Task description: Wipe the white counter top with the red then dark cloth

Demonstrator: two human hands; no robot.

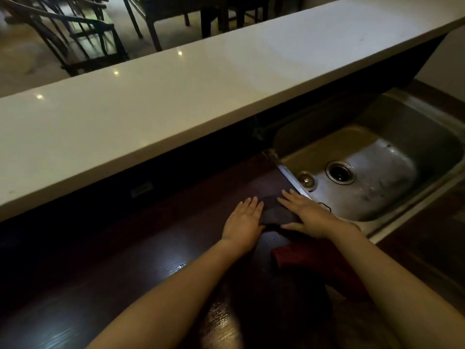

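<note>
The white counter top (201, 81) runs as a raised ledge across the upper half of the view. Below it, on the dark glossy lower counter (100, 248), lies a folded dark cloth (275, 210) beside the sink. My left hand (244, 219) lies flat with fingers spread on the cloth's left edge. My right hand (305, 212) presses flat on its right side. A red cloth (314, 263) sits nearer to me, partly under my right forearm.
A steel sink (372, 172) with a drain (341, 172) lies to the right of the cloths. Beyond the white ledge stand dark wooden chairs (75, 34) and a table (176, 8) on a pale floor.
</note>
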